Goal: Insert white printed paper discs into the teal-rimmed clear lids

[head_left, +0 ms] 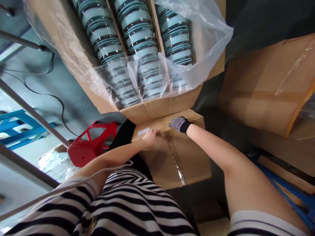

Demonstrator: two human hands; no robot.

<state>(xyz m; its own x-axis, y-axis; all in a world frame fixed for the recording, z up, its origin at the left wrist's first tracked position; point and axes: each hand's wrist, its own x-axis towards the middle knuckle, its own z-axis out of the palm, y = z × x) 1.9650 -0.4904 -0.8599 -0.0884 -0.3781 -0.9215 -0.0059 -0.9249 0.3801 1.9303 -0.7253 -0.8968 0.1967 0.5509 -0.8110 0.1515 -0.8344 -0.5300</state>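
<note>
A sealed cardboard box (177, 154) with clear tape and a small white label sits low in front of me. My bare left hand (149, 137) rests on its top near the label, fingers curled against the surface. My right hand (179, 124), in a dark dotted glove, presses on the box's far edge with its fingers bent down. Neither hand plainly holds anything. Above it stands an open carton (157, 109) lined with clear plastic, packed with rows of pale blue-green reels (137, 36).
A red plastic stool (91, 146) lies at the left beside metal rack bars (31, 114) and a blue frame (17, 127). Large taped cardboard boxes (268, 88) stand at the right. A black cable runs along the grey floor.
</note>
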